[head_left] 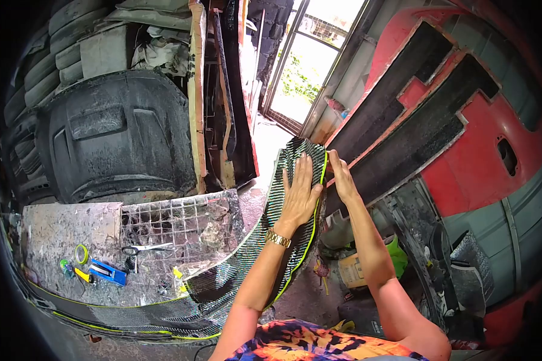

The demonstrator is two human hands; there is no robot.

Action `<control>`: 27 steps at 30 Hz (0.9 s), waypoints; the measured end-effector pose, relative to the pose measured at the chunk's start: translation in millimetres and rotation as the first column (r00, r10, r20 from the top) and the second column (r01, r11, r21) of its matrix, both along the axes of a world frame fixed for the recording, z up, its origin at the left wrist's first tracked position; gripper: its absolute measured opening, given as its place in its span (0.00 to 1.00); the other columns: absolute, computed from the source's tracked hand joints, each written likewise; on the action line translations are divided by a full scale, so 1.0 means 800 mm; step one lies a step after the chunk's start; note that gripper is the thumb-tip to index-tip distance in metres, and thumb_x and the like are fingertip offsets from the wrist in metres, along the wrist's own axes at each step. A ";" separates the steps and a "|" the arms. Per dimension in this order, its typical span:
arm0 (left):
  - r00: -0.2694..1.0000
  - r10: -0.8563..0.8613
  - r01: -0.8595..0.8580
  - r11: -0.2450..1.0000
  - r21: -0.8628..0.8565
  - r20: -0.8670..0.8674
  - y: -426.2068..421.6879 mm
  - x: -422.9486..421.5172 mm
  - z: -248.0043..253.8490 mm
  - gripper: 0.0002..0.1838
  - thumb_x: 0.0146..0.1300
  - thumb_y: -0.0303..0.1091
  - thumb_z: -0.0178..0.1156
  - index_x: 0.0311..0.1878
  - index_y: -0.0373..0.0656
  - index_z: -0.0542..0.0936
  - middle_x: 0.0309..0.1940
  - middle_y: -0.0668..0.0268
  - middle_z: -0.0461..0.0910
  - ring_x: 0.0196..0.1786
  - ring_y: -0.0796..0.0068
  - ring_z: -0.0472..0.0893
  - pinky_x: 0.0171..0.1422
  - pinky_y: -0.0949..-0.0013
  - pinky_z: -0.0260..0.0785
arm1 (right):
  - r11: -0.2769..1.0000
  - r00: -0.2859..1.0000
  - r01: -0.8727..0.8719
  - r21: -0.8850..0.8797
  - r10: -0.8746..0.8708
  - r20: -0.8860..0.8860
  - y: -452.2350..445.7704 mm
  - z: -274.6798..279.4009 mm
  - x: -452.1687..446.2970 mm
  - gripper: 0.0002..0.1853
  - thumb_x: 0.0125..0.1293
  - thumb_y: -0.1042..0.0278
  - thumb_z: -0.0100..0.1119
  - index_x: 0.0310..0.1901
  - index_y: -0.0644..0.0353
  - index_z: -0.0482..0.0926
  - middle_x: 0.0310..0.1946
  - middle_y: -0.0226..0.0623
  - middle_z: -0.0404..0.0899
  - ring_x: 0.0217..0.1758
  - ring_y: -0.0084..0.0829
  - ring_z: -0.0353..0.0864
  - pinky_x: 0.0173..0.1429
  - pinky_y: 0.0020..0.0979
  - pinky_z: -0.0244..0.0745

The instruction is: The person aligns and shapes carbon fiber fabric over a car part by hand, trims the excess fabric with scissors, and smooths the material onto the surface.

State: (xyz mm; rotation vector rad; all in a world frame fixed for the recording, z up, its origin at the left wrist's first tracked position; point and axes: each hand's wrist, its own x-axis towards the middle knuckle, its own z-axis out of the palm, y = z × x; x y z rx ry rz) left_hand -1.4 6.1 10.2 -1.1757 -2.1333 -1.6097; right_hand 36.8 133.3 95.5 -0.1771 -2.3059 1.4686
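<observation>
A long curved panel covered in black and silver woven cloth that looks like carbon fibre runs from the front left round to the middle, with a bright yellow-green strip along its outer edge. My left hand, a gold watch on its wrist, lies flat on the cloth near the panel's far end. Beside that end, my right hand is held edge-on with fingers stretched along the yellow-green strip; whether it touches the strip is hard to tell. Neither hand holds anything.
On the spattered worktable lie scissors, a roll of yellow-green tape, a blue tool and a yellow-handled tool. A black hood-shaped panel stands behind. Red panels lean at right; a cardboard box sits below.
</observation>
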 end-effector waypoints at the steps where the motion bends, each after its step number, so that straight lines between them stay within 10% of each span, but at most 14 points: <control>1: 1.000 -0.011 0.011 1.000 -0.013 0.006 -0.001 -0.001 0.000 0.40 0.76 0.59 0.32 0.80 0.40 0.44 0.81 0.53 0.40 0.83 0.55 0.39 0.81 0.44 0.23 | 1.000 1.000 0.003 -0.003 -0.003 -0.001 0.000 0.000 -0.001 0.38 0.76 0.33 0.38 0.53 0.68 0.78 0.50 0.34 0.80 0.56 0.24 0.71 0.66 0.29 0.62; 15: 0.989 -0.149 0.149 0.977 -0.154 0.012 -0.050 0.047 -0.024 0.44 0.74 0.63 0.29 0.80 0.39 0.39 0.82 0.53 0.36 0.83 0.50 0.31 0.79 0.40 0.14 | 1.000 0.990 0.002 0.016 -0.005 0.140 0.012 -0.014 -0.006 0.52 0.67 0.19 0.35 0.64 0.70 0.73 0.63 0.53 0.75 0.68 0.39 0.70 0.74 0.36 0.56; 16: 0.987 -0.158 0.159 0.973 -0.165 0.020 -0.052 0.049 -0.025 0.45 0.74 0.64 0.29 0.80 0.38 0.39 0.82 0.53 0.35 0.83 0.50 0.31 0.79 0.40 0.13 | 0.996 0.989 0.071 0.063 -0.078 0.123 0.013 -0.022 -0.010 0.45 0.71 0.24 0.35 0.59 0.66 0.77 0.48 0.34 0.80 0.54 0.26 0.71 0.67 0.31 0.60; 19: 0.987 -0.160 0.160 0.970 -0.184 0.015 -0.058 0.057 -0.027 0.45 0.73 0.65 0.29 0.80 0.38 0.39 0.82 0.53 0.36 0.83 0.49 0.31 0.79 0.40 0.13 | 0.997 0.996 0.067 0.046 -0.069 0.057 0.010 -0.026 -0.012 0.46 0.70 0.23 0.35 0.58 0.66 0.78 0.49 0.35 0.80 0.55 0.26 0.71 0.67 0.32 0.61; 23: 0.983 -0.181 0.183 0.946 -0.266 0.035 -0.076 0.073 -0.034 0.46 0.73 0.66 0.29 0.80 0.37 0.39 0.82 0.53 0.36 0.83 0.48 0.31 0.78 0.40 0.12 | 0.999 0.989 0.028 0.019 -0.030 0.143 0.013 -0.022 -0.009 0.55 0.63 0.16 0.36 0.69 0.67 0.68 0.66 0.56 0.71 0.72 0.45 0.68 0.76 0.36 0.56; 27: 0.985 -0.163 0.170 0.925 -0.340 0.051 -0.091 0.100 -0.043 0.47 0.73 0.66 0.31 0.80 0.36 0.40 0.82 0.52 0.37 0.82 0.47 0.32 0.78 0.39 0.12 | 0.993 0.987 0.084 0.078 -0.093 0.133 -0.005 -0.005 0.002 0.54 0.63 0.16 0.36 0.70 0.63 0.68 0.65 0.55 0.72 0.71 0.45 0.69 0.75 0.38 0.58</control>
